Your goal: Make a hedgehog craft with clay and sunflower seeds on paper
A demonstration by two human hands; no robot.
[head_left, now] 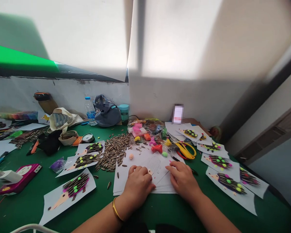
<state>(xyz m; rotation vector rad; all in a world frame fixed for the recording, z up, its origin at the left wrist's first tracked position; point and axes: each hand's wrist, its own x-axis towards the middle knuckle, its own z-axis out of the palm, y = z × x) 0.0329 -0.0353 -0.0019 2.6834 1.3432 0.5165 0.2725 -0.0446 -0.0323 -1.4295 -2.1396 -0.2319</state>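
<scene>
A smooth, yellow-gold bangle (114,209) is worn on the left wrist (123,204); black clothing (139,228) is partly seen below the bangle, to its right.

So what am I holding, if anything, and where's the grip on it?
It can't be told. The left hand rests curled on the white paper, the right hand at its right side; fingers could hide something small.

- Sunflower seeds (115,149): dark with pale stripes.
- Table (106,207) under the seeds: deep green.
- Paper (123,187) right of the seeds: white.
- Scissors handles (183,150) farther right of them: bright yellow.
- Handbag (108,117) behind the seeds: greyish blue.
- Clay (58,165) left of them: purple.
</scene>
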